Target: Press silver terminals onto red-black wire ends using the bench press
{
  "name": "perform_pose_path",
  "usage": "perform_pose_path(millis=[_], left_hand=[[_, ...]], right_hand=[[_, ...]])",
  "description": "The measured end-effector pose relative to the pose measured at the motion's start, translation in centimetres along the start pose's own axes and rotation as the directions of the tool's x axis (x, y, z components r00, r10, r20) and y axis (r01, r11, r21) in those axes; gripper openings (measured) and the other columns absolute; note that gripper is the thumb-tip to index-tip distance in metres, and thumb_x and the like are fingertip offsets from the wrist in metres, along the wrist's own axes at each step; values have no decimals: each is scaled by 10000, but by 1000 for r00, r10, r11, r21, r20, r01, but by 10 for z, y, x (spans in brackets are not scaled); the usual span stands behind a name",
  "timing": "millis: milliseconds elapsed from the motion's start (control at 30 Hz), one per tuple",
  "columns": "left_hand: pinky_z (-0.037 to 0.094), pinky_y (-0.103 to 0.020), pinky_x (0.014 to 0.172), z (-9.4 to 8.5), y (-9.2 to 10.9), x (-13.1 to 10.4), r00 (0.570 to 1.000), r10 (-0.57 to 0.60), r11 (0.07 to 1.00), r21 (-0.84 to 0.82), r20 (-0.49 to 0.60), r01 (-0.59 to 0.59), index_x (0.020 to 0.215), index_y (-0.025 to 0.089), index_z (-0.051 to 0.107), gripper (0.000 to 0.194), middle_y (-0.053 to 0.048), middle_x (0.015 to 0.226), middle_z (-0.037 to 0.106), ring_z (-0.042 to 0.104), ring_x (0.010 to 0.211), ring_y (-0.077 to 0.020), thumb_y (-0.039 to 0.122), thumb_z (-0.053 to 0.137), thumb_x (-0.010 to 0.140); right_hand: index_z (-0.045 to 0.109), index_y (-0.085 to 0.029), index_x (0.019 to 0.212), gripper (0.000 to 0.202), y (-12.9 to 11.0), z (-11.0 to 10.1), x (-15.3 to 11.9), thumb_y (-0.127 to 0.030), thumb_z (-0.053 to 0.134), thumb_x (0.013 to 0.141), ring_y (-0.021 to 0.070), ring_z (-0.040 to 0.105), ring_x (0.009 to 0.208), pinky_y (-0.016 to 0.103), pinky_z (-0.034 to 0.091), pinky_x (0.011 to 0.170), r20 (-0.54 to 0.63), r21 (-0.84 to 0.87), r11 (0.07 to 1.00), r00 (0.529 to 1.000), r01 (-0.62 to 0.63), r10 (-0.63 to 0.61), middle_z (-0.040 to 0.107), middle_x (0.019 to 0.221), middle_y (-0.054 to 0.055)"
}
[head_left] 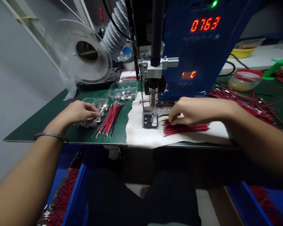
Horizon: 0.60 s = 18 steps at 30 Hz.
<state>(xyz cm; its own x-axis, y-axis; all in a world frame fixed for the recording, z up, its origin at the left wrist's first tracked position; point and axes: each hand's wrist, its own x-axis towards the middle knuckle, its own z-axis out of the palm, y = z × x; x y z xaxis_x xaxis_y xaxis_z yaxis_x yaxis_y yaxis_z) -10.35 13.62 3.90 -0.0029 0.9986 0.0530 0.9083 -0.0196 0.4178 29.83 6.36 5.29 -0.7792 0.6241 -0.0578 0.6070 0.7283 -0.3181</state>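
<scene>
My left hand (pixel 77 112) reaches into a clear plastic tray of small metal parts (pixel 103 108) at the left, its fingertips pinched together among them. What lies between those fingertips is too small to make out. My right hand (pixel 191 110) rests over a bundle of red and black wires (pixel 191 129) on a white sheet (pixel 141 138), thumb and fingers pinching at the bundle's left end. Between the hands, a small metal fixture (pixel 150 121) sits below the spring-wrapped tip (pixel 153 95) of a bench machine. Another bunch of red and black wires (pixel 112 116) lies beside the tray.
The blue machine body (pixel 188 47) with lit red digits stands behind. A second clear tray (pixel 123 91) holds metal parts. A large clear spool (pixel 61 50) is at the back left. More red wires (pixel 247 105) lie at right. Blue bins (pixel 73 197) with wired parts sit below the table.
</scene>
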Motion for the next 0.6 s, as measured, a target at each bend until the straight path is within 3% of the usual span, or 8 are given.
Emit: perform_pose_path(millis=[200, 267, 333, 500, 600], left_hand=[[300, -255, 533, -4, 1, -8, 988, -10, 1000, -15, -154, 8, 672, 200, 736, 308, -9, 599, 648, 500, 547, -130, 499, 802, 633], [300, -256, 547, -4, 13, -19, 966, -3, 997, -69, -258, -16, 682, 201, 732, 300, -13, 606, 639, 492, 565, -129, 493, 794, 652], [327, -249, 559, 1, 33, -34, 945, 12, 970, -224, -326, -89, 758, 194, 740, 279, -19, 663, 655, 505, 586, -125, 440, 812, 648], [389, -237, 550, 43, 97, -68, 938, 119, 756, -583, -324, -298, 856, 167, 737, 250, -60, 758, 672, 523, 605, -121, 390, 740, 741], [410, -223, 552, 79, 125, -76, 945, 145, 629, -710, -292, -316, 912, 193, 739, 222, -64, 820, 661, 563, 684, -134, 373, 632, 836]], right_hand=[[730, -192, 726, 174, 12, -15, 19, -243, 607, 837, 80, 520, 518, 221, 344, 499, 112, -84, 993, 991, 77, -67, 628, 599, -33], [706, -181, 655, 217, 16, -14, 20, -242, 604, 837, 70, 484, 482, 218, 333, 482, 107, -97, 992, 992, 81, -70, 581, 538, -38], [718, -188, 684, 202, 18, -11, 17, -248, 603, 838, 72, 491, 477, 218, 338, 474, 67, -88, 993, 995, 74, -69, 594, 555, -37], [734, -232, 903, 155, 15, -7, 10, -234, 587, 857, 115, 637, 690, 230, 463, 618, -20, 51, 997, 998, 62, -61, 702, 814, -27], [715, -216, 941, 177, 11, -3, 11, -257, 552, 887, 123, 646, 769, 236, 482, 690, -83, 120, 989, 993, 91, -82, 702, 874, -9]])
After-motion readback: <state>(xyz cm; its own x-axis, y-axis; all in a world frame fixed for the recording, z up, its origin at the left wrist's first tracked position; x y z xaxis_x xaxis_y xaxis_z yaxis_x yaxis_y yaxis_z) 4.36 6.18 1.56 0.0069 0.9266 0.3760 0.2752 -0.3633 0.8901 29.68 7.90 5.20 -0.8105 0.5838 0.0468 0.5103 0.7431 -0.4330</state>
